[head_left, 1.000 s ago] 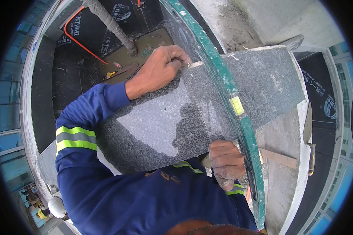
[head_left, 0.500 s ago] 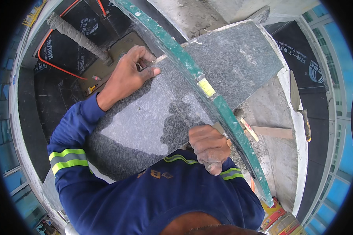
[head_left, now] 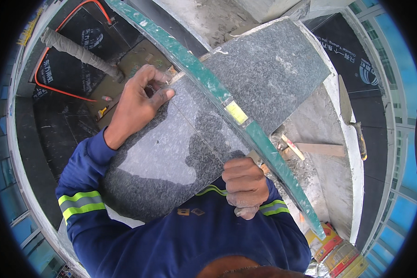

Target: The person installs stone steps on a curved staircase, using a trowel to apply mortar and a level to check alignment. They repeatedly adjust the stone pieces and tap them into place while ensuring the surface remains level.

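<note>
A speckled grey stone slab lies before me. At its far edge my left hand is closed in a pinch, thumb on the stone and fingers bent at the rim. My right hand is a fist by the near edge, close to my chest; what it holds, if anything, is hidden. A thin straight line runs across the stone between both hands; I cannot tell whether it is a seam or a string. To the right, a long green spirit level with a yellow vial window crosses the stone.
More grey slab continues beyond the level. At right are a stick-like handle, a trowel and a flat strip. Buckets stand lower right. A recess at left holds a wrapped pipe and orange hose.
The whole view has shifted slightly, so the slab and level appear a little further left. Both hands keep about the same places on the stone, in the same closed shapes.
</note>
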`<state>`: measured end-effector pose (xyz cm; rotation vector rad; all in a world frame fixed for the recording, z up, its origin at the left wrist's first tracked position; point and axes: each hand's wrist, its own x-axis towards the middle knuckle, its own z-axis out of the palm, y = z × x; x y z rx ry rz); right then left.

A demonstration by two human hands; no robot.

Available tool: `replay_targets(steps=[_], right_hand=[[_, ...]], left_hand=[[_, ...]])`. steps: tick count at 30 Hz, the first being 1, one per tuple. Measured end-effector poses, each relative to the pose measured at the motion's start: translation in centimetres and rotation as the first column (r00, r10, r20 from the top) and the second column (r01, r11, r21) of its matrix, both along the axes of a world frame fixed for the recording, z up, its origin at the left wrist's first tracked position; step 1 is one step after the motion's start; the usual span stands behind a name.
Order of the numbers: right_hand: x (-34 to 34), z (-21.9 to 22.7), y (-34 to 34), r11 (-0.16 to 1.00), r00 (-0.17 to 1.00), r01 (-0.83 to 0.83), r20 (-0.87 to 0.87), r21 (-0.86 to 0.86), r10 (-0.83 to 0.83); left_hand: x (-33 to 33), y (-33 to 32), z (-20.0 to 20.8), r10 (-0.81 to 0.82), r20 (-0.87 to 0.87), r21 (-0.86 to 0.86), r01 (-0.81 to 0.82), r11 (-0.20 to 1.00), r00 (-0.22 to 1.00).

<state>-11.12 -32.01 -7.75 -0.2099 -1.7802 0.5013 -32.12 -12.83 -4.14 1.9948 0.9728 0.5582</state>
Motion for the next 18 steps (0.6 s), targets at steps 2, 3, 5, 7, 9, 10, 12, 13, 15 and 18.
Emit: replay_targets(steps=[2,3,5,7,9,10,12,13,15,18], right_hand=[[-0.3,-0.3,0.2,1.000,1.000,0.020,0.010,0.009,-0.021],[-0.5,-0.4,0.4,0.999,0.999,0.030,0.014,0.012,-0.030],[-0.5,-0.5,0.5,1.000,1.000,0.007,-0.015,0.014,-0.007],[-0.4,-0.8,0.6,1.000,0.999,-0.008,-0.042,0.014,0.008],[-0.6,-1.1,0.4,1.000,0.997,-0.010,-0.081,0.007,0.010],[-0.6,-1.3,0.1,1.000,0.996,0.017,-0.084,-0.012,-0.018],[-1.0,-1.5,-0.3,0.998,0.994,0.050,-0.100,-0.030,-0.052],[-0.9,-1.4,-0.5,0.997,0.993,0.056,-0.096,-0.058,-0.061],[-1.1,-1.0,-0.4,0.992,0.992,0.048,-0.113,-0.114,-0.061],[-1.0,-0.9,-0.8,0.987,0.989,0.047,-0.132,-0.154,-0.067]], left_hand=[[0.1,0.0,0.2,0.000,-0.002,-0.006,0.000,1.000,1.000],[0.1,0.0,0.4,0.000,-0.011,-0.009,0.000,1.000,1.000],[0.1,-0.1,0.4,0.004,-0.013,-0.016,-0.004,1.000,1.000],[0.1,-0.2,0.1,0.012,-0.002,-0.028,-0.012,1.000,1.000],[0.2,-0.1,0.1,-0.028,0.017,0.023,0.027,0.999,0.999],[0.3,0.0,-0.1,-0.048,0.026,0.048,0.047,0.998,0.998],[0.2,0.0,-0.4,-0.046,0.038,0.043,0.044,0.998,0.998],[0.2,0.0,-0.6,-0.047,0.044,0.041,0.045,0.998,0.998],[0.0,0.0,0.1,-0.020,-0.047,-0.014,0.020,1.000,0.999],[-0.3,0.2,0.3,-0.008,-0.085,0.096,0.017,0.995,0.996]])
